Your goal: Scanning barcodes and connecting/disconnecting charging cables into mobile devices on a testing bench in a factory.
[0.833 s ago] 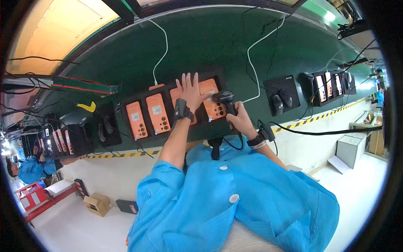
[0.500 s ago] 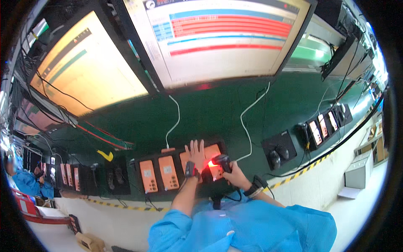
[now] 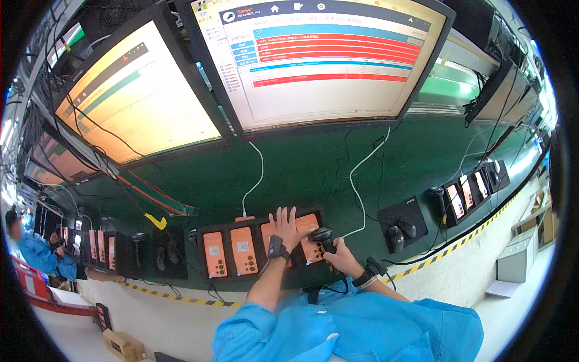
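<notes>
Fingers of the right hand (image 3: 342, 258) wrap the grip of a black scanner (image 3: 322, 236), and there it is, the red glow has just gone from the rightmost orange phone (image 3: 307, 222), so I'd judge that reading finished or paused; that phone lies just left of the right hand, partly under the scanner, while the left hand (image 3: 287, 234), fingers spread, reaches over it and its neighbour (image 3: 265, 231), contact hard to tell; further out, two uncovered phones (image 3: 243, 252) share the black tray (image 3: 241, 283), a lit monitor (image 3: 325, 101) beyond
</notes>
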Tool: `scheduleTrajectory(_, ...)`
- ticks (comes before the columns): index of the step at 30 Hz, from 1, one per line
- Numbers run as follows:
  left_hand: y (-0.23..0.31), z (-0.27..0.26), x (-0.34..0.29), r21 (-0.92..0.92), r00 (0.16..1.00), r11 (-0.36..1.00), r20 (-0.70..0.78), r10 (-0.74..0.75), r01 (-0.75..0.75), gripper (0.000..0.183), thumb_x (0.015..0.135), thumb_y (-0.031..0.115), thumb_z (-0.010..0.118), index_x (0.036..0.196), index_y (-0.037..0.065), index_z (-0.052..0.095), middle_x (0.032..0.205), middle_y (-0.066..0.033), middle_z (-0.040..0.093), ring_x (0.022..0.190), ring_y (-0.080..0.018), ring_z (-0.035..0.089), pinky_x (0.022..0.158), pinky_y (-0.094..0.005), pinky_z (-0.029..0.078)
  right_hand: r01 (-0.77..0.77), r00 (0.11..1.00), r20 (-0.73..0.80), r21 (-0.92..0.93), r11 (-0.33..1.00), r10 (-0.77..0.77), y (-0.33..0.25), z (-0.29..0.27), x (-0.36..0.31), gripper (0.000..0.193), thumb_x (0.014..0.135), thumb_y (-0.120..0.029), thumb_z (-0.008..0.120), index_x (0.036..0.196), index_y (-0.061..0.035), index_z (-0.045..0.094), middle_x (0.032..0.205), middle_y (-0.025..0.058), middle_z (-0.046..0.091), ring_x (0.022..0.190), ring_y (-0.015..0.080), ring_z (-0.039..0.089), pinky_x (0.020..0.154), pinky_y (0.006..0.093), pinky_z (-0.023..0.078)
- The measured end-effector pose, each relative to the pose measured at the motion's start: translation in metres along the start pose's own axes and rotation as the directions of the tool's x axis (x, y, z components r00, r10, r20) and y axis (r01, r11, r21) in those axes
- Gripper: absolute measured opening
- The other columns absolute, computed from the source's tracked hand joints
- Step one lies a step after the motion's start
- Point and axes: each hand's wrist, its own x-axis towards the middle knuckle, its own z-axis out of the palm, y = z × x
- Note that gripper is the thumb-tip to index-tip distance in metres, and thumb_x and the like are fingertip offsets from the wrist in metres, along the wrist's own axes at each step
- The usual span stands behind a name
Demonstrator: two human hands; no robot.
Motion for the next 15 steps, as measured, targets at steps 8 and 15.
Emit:
scheduleTrajectory(8,0.000,0.003,0.000,0.021,1.000,1.000,0.000,-0.008,0.008,0.100,0.080,0.068,0.064,0.153,0.011,0.026,0.152,-0.0169,0.031,0.147,-0.0360,0.020,0.120,-0.0594,0.006,-0.025,0.999,0.021,0.012,1.000,0.025,-0.010,-0.001,-0.004,0.041,0.087,-0.008,0.065,0.108,-0.0046,0.030,0.073,0.0087,0.057,0.050,0.0159,0.058,0.042,0.0307,0.046)
scheduleTrajectory(15,-0.003,0.010,0.000,0.036,0.997,0.999,-0.079,0.015,-0.012,0.101,0.076,0.071,0.065,0.150,0.011,0.033,0.149,-0.0163,0.035,0.143,-0.0361,0.027,0.119,-0.0611,0.010,-0.010,1.000,0.025,-0.007,1.000,0.010,-0.010,-0.001,-0.005,0.040,0.088,-0.007,0.064,0.108,-0.0038,0.030,0.074,0.0089,0.057,0.052,0.0158,0.059,0.043,0.0305,0.046)
